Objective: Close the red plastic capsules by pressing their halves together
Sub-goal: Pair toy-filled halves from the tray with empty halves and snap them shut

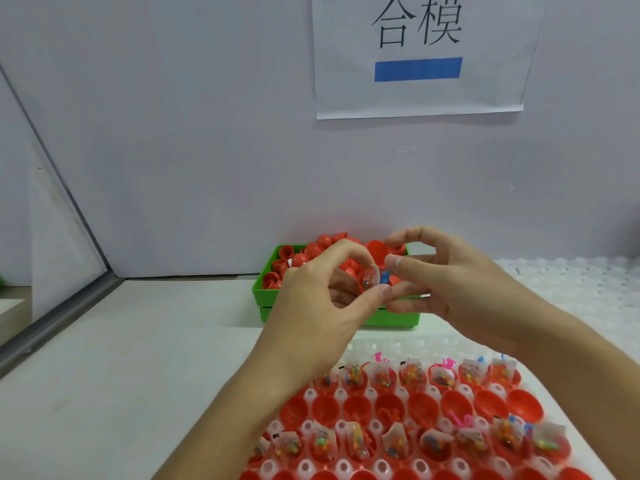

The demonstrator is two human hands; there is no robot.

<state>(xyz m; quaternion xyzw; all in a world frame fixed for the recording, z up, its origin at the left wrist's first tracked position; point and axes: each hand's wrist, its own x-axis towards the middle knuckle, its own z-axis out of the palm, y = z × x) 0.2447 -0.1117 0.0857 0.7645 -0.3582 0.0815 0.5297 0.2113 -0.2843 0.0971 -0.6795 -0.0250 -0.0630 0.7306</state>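
Both hands are raised in front of a green bin (332, 311) heaped with red capsule halves (313, 252). My left hand (325, 292) pinches a filled capsule half (369, 278) holding a clear bag of small coloured bits and a blue piece. My right hand (446, 282) pinches an empty red capsule half (378, 253) just above and to the right of it, open side facing the filled half. The two halves are close but apart. Below lies a white tray (341, 393) with rows of red halves, some filled (382, 377), some empty (356, 408).
A grey wall stands right behind the bin, with a paper sign (419, 57) on it. A metal rail (59, 317) runs along the left. White bumpy trays (571, 289) lie to the right of the bin. The white tabletop (138, 358) stretches out on the left.
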